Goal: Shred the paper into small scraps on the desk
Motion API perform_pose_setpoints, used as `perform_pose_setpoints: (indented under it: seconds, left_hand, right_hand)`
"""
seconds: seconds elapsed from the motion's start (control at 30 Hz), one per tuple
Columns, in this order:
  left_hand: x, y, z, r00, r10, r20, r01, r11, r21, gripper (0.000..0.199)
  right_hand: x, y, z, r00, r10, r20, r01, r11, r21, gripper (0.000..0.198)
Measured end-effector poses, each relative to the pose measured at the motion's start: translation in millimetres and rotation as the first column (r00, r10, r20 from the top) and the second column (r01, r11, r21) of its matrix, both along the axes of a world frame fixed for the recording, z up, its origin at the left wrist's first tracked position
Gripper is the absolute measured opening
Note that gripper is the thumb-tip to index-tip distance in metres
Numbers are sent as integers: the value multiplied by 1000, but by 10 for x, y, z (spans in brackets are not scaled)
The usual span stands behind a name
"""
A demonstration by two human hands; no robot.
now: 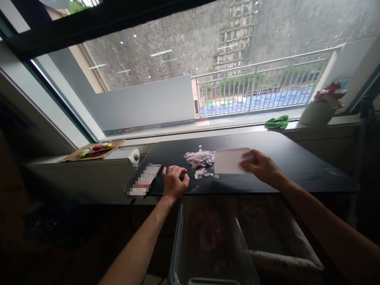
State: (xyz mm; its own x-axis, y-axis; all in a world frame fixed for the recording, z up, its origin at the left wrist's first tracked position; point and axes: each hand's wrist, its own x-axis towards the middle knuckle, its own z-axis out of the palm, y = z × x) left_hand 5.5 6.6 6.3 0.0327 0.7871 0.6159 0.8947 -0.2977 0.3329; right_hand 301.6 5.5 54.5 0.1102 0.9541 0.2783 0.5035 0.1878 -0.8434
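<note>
A thin, pale pink rectangular sheet (228, 161) with a small hole near one corner stands over the black table (252, 139). My right hand (261, 166), slightly blurred, grips its right end. The sheet's left edge meets a heap of small pale paper-like scraps (202, 157); a smaller bunch of scraps (203, 173) lies just in front. Left of the scraps, my left hand (174, 181) rests at the table's front edge. Its fingers are loosely curled, with a gap between thumb and forefinger and nothing visible in it.
Below the table edge is a clear plastic bin (176, 253) with pinkish scraps inside. A phone (147, 180), partly pixelated, lies at the table's left end. A green cloth (277, 122) and a white container (319, 111) stand along the windowsill. Left is a radiator (101, 174).
</note>
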Motion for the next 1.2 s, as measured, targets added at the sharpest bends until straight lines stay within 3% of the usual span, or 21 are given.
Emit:
perform_pose_setpoints:
  seconds: [0.23, 0.37, 0.77, 1.07, 1.2]
  left_hand:
    - [-7, -3, -1, 1000, -4, 1, 4, 1000, 0, 10]
    - [-7, 0, -7, 1000, 0, -3, 0, 1000, -5, 10]
    - [5, -13, 15, 1000, 0, -3, 0, 1000, -17, 9]
    - [4, -14, 9, 1000, -4, -11, 3, 1000, -7, 9]
    - [0, -7, 1, 1000, 3, -12, -3, 1000, 1, 9]
  right_hand:
    - [-123, 26, -59, 993, 105, -53, -107, 994, -36, 12]
    - [-188, 36, -51, 996, 68, -52, -69, 997, -18, 13]
    - [-251, 16, -16, 991, 133, 5, -133, 991, -26, 13]
    - [50, -87, -19, 992, -30, 125, 30, 1000, -1, 12]
    - [24, -122, -19, 996, 4, 84, -3, 1000, -11, 11]
